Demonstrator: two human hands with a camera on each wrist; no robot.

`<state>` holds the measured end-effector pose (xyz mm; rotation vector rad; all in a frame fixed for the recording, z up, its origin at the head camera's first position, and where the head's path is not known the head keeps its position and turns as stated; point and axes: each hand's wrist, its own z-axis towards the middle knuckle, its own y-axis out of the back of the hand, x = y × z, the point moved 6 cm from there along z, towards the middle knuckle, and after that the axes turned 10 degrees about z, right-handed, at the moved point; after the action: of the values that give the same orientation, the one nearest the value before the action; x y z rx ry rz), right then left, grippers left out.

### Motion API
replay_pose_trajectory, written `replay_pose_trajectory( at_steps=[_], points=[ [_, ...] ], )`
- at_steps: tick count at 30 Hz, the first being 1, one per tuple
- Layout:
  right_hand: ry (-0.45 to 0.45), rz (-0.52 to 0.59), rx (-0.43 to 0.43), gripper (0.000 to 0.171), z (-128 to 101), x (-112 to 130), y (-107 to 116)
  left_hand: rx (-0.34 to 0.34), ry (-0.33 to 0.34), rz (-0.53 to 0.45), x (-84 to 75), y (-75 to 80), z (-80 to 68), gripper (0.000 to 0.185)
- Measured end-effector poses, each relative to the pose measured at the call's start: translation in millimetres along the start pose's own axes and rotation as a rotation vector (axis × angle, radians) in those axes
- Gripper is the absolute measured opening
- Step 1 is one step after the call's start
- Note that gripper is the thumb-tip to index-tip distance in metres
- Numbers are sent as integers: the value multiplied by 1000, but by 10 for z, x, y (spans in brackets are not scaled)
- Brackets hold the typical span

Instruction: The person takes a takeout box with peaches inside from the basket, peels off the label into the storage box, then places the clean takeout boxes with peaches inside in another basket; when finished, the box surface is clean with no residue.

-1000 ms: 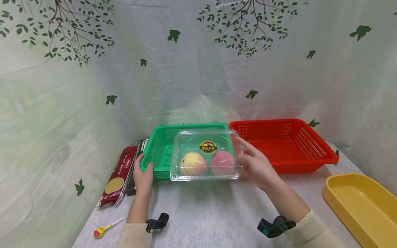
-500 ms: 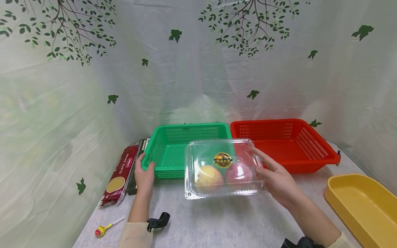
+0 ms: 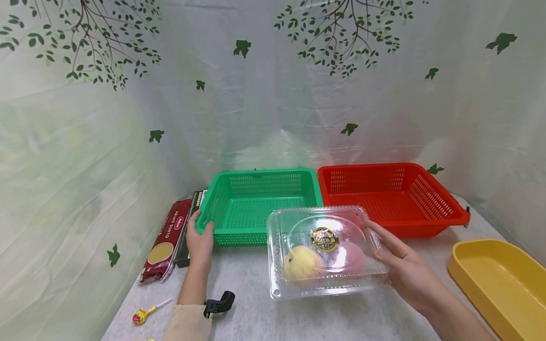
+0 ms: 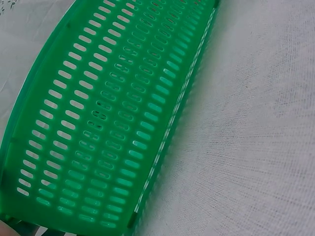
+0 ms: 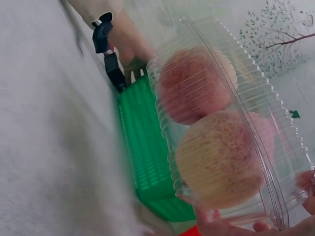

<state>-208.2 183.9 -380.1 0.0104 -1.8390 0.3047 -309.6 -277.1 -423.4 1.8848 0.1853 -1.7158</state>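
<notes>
At the near left corner of a green perforated basket (image 3: pixel 239 238), the head view shows the left hand (image 3: pixel 200 244) gripping the basket's edge, thumb on one side of the corner and fingers on the other, a black strapped-on camera (image 3: pixel 219 304) at its wrist. In front of the basket's near right corner, the right hand (image 3: pixel 411 274) holds a clear clamshell box (image 3: pixel 328 284) by its right edge, above the table (image 3: pixel 251 289). Inside sit a yellow peach (image 3: pixel 302 263) and a pink peach (image 3: pixel 350 258), under a round gold-and-black sticker (image 3: pixel 325 239) on the lid. Just right of the basket is a red perforated basket (image 3: pixel 375 203); well to its right and nearer is a yellow tray (image 3: pixel 499 284). To its left lie a black box (image 3: pixel 182 251) and a dark-red Primo Gusto packet (image 3: pixel 166 241); a lollipop (image 3: pixel 149 312) lies to its near left. The left wrist view is filled by the basket's slotted wall, with only a sliver of hand at the bottom corner, too little to tell the grip there. In the right wrist view, the clamshell is tilted before the basket, both peaches showing through its ribbed side, with fingertips (image 5: pixel 216 227) pressed to its edge.
</notes>
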Motion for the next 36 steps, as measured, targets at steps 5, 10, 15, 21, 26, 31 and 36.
replay_pose_trajectory(
  at_steps=[5, 10, 15, 21, 26, 31, 36],
  points=[
    [-42, -21, -17, 67, -36, -130, 91, 4, -7, 2, 16, -10, 7, 61],
    [-67, -25, -13, 68, -50, -266, 170, 6, -13, -6, 17, -13, 12, 60],
    [-91, -20, -19, 68, -53, -387, 215, 4, -13, -5, 20, -11, 15, 60],
    [-119, -23, -45, 68, -41, -510, 241, 3, -10, -5, 17, -5, 10, 60],
    [-134, -15, -71, 67, 15, -588, 244, 5, -8, -6, 11, -4, 5, 60],
    [-141, -30, -95, 64, 64, -625, 234, 11, -7, -11, 1, -9, -12, 60],
    [-136, -28, -96, 63, 94, -619, 217, 9, -3, -11, 2, -6, -20, 60]
  ],
)
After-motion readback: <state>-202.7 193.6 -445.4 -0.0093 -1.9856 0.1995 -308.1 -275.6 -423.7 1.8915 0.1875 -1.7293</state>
